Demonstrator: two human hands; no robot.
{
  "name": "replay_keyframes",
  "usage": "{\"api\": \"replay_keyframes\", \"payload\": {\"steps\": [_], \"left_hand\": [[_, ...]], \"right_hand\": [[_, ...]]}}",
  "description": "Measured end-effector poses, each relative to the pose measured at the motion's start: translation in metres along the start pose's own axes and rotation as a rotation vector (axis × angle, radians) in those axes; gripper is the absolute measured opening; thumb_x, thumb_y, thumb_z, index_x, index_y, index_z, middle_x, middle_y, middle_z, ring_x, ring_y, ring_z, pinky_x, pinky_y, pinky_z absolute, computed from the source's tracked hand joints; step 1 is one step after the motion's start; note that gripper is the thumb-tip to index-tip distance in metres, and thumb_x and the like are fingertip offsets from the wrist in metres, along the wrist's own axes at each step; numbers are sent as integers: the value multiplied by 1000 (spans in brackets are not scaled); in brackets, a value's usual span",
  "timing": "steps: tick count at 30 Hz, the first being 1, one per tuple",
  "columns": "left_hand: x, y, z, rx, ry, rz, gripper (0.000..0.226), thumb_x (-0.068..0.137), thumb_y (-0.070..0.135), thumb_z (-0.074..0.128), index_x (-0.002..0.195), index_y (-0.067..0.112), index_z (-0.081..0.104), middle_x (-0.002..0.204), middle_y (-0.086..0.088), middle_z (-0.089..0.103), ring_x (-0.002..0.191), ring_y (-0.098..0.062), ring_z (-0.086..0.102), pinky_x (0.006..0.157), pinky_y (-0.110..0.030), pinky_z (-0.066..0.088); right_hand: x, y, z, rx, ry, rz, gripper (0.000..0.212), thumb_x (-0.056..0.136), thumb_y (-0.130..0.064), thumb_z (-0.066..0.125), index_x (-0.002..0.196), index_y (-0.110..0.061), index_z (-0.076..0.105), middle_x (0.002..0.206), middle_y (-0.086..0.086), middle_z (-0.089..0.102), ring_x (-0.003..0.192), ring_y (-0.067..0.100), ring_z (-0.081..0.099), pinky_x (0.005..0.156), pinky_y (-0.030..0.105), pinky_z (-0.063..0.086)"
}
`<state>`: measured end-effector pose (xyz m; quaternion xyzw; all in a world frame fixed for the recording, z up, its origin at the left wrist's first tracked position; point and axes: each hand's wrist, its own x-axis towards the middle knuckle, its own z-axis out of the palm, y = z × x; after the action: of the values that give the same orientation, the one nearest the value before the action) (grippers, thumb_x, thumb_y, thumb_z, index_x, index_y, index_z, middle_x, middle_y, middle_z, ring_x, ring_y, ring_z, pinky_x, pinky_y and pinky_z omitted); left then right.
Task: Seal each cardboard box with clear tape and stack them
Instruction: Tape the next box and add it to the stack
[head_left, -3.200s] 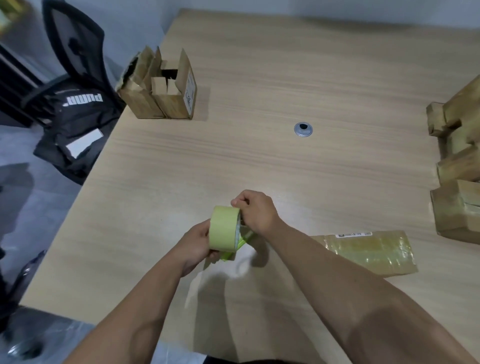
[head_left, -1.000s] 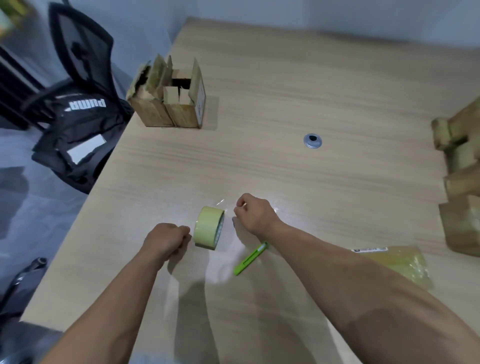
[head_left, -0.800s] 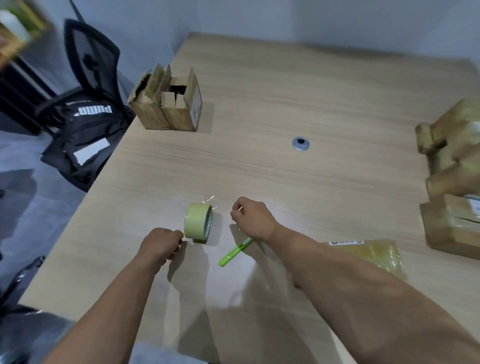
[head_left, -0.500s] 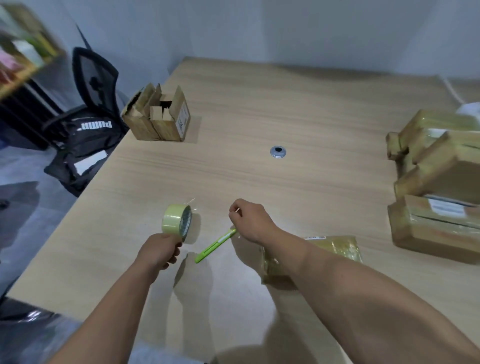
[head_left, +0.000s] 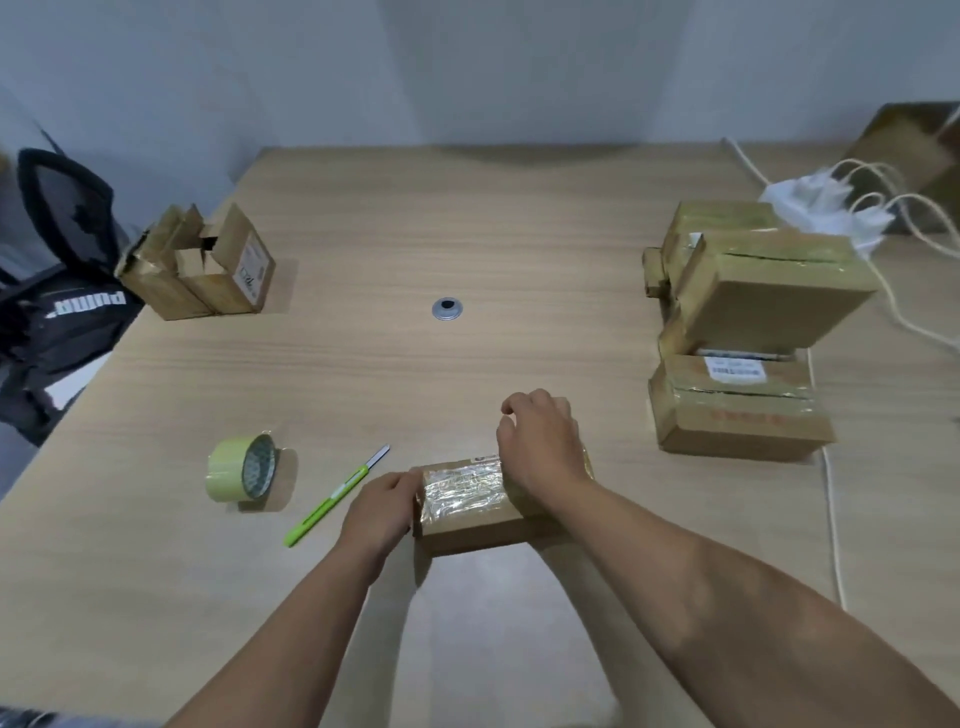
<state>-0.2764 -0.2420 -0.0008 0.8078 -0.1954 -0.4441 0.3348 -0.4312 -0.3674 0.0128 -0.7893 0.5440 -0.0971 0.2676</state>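
A small cardboard box (head_left: 462, 493) wrapped in shiny clear tape lies on the wooden table (head_left: 467, 234) in front of me. My left hand (head_left: 379, 512) holds its left end. My right hand (head_left: 540, 447) lies over its right part with fingers curled at the far edge, hiding that side. A yellow-green tape roll (head_left: 241, 469) stands on edge to the left, free of both hands. Between the roll and the box lies a green cutter (head_left: 332, 499). At the right, taped boxes sit stacked, a tilted one (head_left: 769, 296) above a lower one (head_left: 737, 410).
Open-flapped cardboard boxes (head_left: 208, 265) stand at the far left near the table edge. A metal grommet (head_left: 447, 308) sits mid-table. White chargers and cables (head_left: 826, 205) lie at the far right, one cable (head_left: 831, 519) running down the right side. A chair with a black bag (head_left: 57, 312) stands left.
Both hands left the tape roll and the cutter and moved right onto the taped box. The view swung right, bringing the stacked boxes fully into sight.
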Motion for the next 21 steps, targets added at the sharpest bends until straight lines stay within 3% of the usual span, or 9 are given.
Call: {"api": "replay_keyframes", "payload": {"steps": [2,5,8,10,12,13,21], "left_hand": [[0,3,13,37,21,8,33,99,47,48,84,25,67,96,3,68,97,-21,61,96,-43,49],[-1,6,26,76,18,57,29,95,53,49,97,29,65,105,6,67,102,-19,60,96,-39,48],[-1,6,37,127,35,112,40,84,58,64,114,33,56,111,10,66,106,-20,62,93,-39,50],[0,6,44,205,80,132,62,77,62,70,125,29,49,120,6,63,112,-22,60,93,-38,47],[2,4,50,272,126,131,95,63,75,66,139,23,41,136,1,57,123,-25,56,101,-45,47],[5,2,52,289,146,131,100,62,78,64,141,23,39,140,0,55,124,-26,56,102,-48,47],[11,-5,52,241,189,244,53,86,53,67,130,30,47,122,9,64,111,-21,62,89,-40,48]], "right_hand": [[-8,23,0,-45,69,130,37,103,-32,39,135,-23,53,143,2,42,134,25,29,106,39,29],[-22,40,5,54,-54,376,52,101,-50,38,147,-26,36,152,7,29,137,31,29,107,45,33],[-39,43,16,86,-139,375,80,92,-69,48,155,-30,17,158,9,12,140,34,28,109,45,36],[-48,40,26,40,-126,366,96,83,-81,49,157,-36,8,162,10,0,145,34,20,112,45,35],[-50,37,32,-37,-104,377,101,78,-87,45,157,-37,6,162,13,-5,147,36,17,113,46,35],[-48,36,34,-66,-97,386,101,78,-88,43,157,-37,7,162,14,-5,147,36,17,113,46,36],[-47,38,41,-27,-38,388,75,92,-72,45,155,-43,17,160,10,4,142,31,22,111,44,33]]}}
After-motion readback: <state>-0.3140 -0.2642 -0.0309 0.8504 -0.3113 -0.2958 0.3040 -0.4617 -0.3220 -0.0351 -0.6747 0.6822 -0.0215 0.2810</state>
